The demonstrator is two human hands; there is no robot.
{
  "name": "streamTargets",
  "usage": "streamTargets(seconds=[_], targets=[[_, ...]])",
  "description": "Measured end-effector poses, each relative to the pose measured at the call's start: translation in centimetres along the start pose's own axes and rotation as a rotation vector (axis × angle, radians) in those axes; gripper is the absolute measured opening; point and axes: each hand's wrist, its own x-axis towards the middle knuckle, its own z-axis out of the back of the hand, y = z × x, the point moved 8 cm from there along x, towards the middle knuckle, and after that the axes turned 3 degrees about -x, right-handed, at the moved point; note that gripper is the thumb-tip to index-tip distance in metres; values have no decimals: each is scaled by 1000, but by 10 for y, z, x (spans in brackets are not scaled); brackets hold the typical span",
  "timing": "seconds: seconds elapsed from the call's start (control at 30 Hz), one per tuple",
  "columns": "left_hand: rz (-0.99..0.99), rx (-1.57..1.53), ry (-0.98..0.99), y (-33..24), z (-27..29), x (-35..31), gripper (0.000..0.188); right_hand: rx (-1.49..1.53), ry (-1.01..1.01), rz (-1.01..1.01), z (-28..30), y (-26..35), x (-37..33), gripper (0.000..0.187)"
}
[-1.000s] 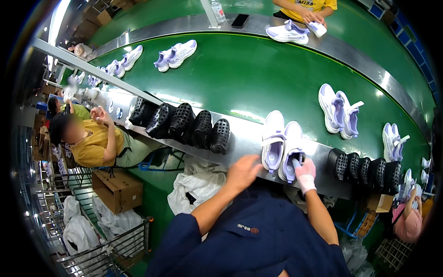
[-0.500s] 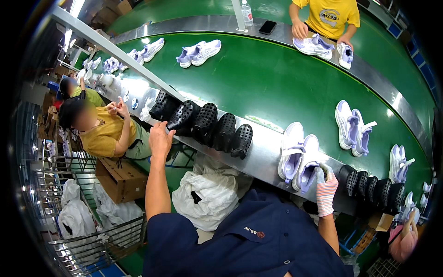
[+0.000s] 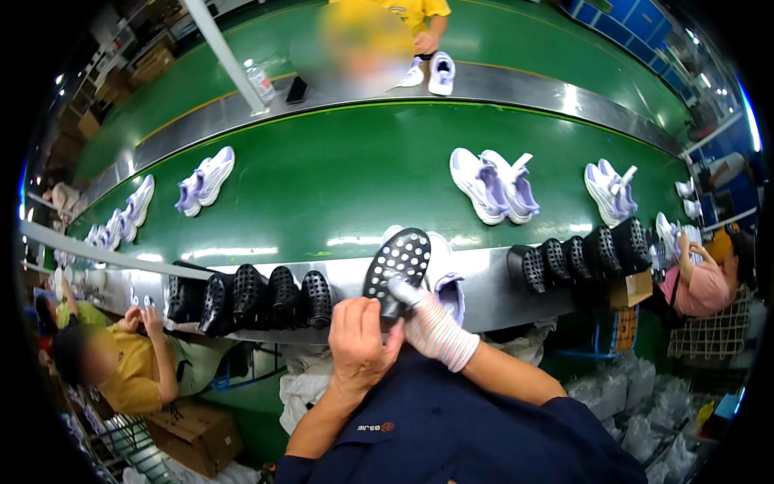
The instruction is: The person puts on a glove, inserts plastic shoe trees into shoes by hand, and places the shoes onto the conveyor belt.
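Observation:
In front of my chest, both hands grip a black shoe form (image 3: 401, 262) dotted with round holes that look white. My bare left hand (image 3: 359, 339) is closed at its lower end, and its fingertips are partly hidden. My right hand (image 3: 435, 323), in a striped glove with a greyish thumb area, is closed on the form's right side with the thumb across its face. Right behind the form, a white and lavender sneaker (image 3: 448, 284) stands on the metal ledge (image 3: 484, 302); its mate is mostly covered by the form.
Black forms stand in rows to the left (image 3: 282, 297) and right (image 3: 576, 256). Sneaker pairs (image 3: 493, 187) sit along the green belt (image 3: 347, 169). Across it, a person in yellow (image 3: 427, 16) handles sneakers. Another person (image 3: 133, 363) sits at left. A grey bar (image 3: 121, 252) crosses the left side.
My left hand has left the row of forms and come to my middle. My right hand has let go of the sneaker. Both now hold a black form, and the view has turned right.

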Motion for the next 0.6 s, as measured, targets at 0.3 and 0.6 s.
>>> streamTargets(seconds=[0.3, 0.6], targets=[[775, -1519, 187, 31, -99, 13, 57, -12, 96, -289, 49, 10, -53, 41], [914, -967, 81, 63, -127, -16, 29, -1698, -186, 298, 46, 61, -86, 69]])
